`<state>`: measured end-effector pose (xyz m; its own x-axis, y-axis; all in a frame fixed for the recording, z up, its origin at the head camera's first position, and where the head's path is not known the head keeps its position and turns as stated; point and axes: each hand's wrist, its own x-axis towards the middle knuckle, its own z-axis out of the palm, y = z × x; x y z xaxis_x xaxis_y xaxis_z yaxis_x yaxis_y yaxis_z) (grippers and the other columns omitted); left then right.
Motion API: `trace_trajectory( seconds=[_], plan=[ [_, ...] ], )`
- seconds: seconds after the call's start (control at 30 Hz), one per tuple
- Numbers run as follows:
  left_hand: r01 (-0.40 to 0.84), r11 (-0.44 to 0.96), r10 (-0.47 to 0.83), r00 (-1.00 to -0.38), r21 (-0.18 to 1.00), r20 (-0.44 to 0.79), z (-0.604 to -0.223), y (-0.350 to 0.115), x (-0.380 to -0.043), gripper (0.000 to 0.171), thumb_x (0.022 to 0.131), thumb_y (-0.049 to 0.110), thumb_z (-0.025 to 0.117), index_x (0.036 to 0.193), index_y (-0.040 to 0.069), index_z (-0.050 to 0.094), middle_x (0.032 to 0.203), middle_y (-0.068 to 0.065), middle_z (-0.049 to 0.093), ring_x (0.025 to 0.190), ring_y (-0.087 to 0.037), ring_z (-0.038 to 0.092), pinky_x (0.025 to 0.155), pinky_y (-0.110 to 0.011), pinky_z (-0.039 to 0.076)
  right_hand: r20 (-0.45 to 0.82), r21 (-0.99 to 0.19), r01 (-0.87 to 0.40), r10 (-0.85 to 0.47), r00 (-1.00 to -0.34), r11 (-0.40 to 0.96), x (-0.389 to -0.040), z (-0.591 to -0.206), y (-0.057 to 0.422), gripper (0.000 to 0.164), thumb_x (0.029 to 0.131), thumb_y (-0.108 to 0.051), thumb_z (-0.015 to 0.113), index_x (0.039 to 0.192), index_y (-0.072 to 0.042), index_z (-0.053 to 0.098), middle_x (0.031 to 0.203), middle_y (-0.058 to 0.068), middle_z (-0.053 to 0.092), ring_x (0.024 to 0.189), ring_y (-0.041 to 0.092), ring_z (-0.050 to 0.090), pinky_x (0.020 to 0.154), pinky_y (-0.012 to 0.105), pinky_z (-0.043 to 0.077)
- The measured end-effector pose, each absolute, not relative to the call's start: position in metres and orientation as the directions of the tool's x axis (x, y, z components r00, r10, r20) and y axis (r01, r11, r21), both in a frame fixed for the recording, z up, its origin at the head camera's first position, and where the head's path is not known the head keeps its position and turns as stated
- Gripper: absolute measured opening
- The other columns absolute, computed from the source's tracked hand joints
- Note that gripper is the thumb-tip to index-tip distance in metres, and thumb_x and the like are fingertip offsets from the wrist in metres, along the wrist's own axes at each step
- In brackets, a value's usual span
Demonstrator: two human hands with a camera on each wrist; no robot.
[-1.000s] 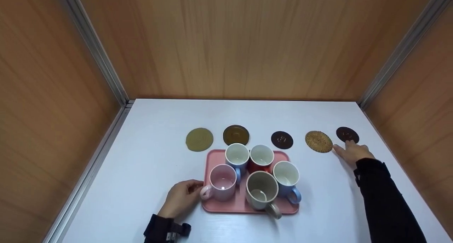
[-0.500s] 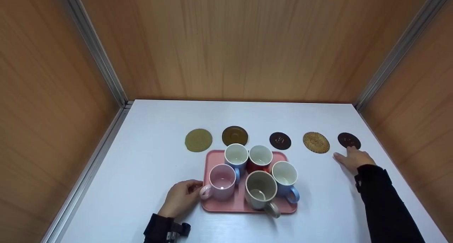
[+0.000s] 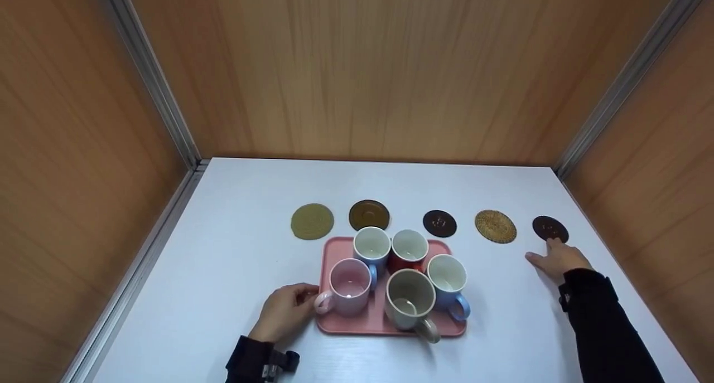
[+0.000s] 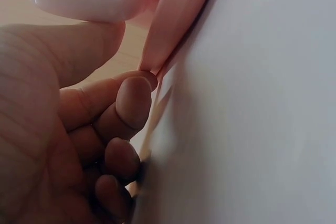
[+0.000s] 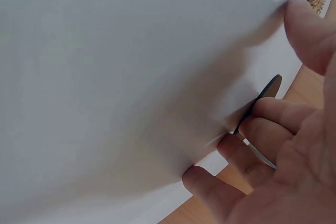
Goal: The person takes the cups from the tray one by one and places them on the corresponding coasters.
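1. While touching the near edge of the dark coaster (image 3: 550,228) with the fingertips of the right hand (image 3: 562,260), out at 2 o'clock from the pink tray (image 3: 337,249), spreads the thumb well apart; clamps on nothing.
2. At the tray's 9 o'clock rim, rests the left hand (image 3: 287,311) with fingers curled, index fingertip against the rim, thumb close by the handle (image 3: 324,303) of the pink mug (image 3: 350,288); cannot tell whether pinching with this grip or merely steadying.
3. On the tray, clockwise from the pink mug at 9: blue mug (image 3: 372,245) at 11, red mug (image 3: 409,246) near 1, second blue mug (image 3: 447,274) at 3, grey mug (image 3: 410,294) near 5.
4. Beyond, on the white surface (image 3: 223,221): olive coaster (image 3: 312,221) between 10 and 11, brown coaster (image 3: 369,214) near 12, second dark coaster (image 3: 439,223) at 1, woven coaster (image 3: 496,226) at 2.
5. Seems to be adjusting the last coaster's place, with no mug yet set on any.
6. Probably calls next for lifting the fingertips clear without dragging the coaster.
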<state>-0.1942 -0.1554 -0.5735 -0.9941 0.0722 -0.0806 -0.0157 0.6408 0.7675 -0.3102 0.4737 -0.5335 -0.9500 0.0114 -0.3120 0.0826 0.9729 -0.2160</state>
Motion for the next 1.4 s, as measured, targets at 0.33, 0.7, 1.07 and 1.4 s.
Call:
trace_trajectory(
  seconds=[0.33, 0.7, 1.07, 1.4],
  plan=[
    [-0.057, 0.648, 0.054, -0.991, 0.760, -0.120, -0.572, -0.154, -0.196, 0.027, 0.100, 0.032, 0.074, 0.122, 0.018, 0.080, 0.093, 0.005, 0.068, 0.087, -0.012, 0.057, 0.082, -0.034, 0.047, -0.288, -0.206, 0.082, 0.020, -0.957, 0.975, -0.302, -0.530, 0.468, 0.101, 0.106, -0.056, 0.054, 0.151, 0.029, 0.025, 0.152, 0.055, 0.027, 0.136, 0.073, 0.038, 0.111, 0.075, 0.039],
    [-0.051, 0.649, 0.067, -0.990, 0.759, -0.123, -0.574, -0.156, -0.196, 0.028, 0.101, 0.034, 0.074, 0.124, 0.018, 0.080, 0.097, 0.005, 0.071, 0.090, -0.012, 0.058, 0.084, -0.035, 0.049, -0.241, -0.188, 0.073, 0.026, -0.970, 0.979, -0.301, -0.542, 0.468, 0.099, 0.107, -0.055, 0.053, 0.149, 0.031, 0.025, 0.151, 0.057, 0.025, 0.130, 0.073, 0.044, 0.108, 0.074, 0.043],
    [-0.037, 0.647, 0.066, -0.992, 0.761, -0.104, -0.575, -0.154, -0.196, 0.027, 0.100, 0.031, 0.074, 0.122, 0.016, 0.080, 0.096, 0.004, 0.071, 0.089, -0.012, 0.058, 0.084, -0.035, 0.048, -0.204, -0.307, 0.130, 0.069, -0.977, 0.943, -0.295, -0.548, 0.459, 0.100, 0.108, -0.042, 0.058, 0.157, 0.025, 0.002, 0.160, 0.053, -0.009, 0.135, 0.073, 0.038, 0.107, 0.076, 0.043],
    [-0.046, 0.649, 0.052, -0.993, 0.760, -0.104, -0.573, -0.155, -0.196, 0.025, 0.099, 0.029, 0.075, 0.121, 0.017, 0.080, 0.100, 0.004, 0.073, 0.090, -0.012, 0.058, 0.084, -0.035, 0.049, 0.186, -0.481, -0.024, 0.076, -0.980, 0.876, -0.270, -0.522, 0.366, 0.079, 0.105, -0.037, 0.067, 0.156, 0.014, 0.037, 0.153, 0.043, 0.046, 0.138, 0.062, 0.048, 0.110, 0.073, 0.043]
  ],
)
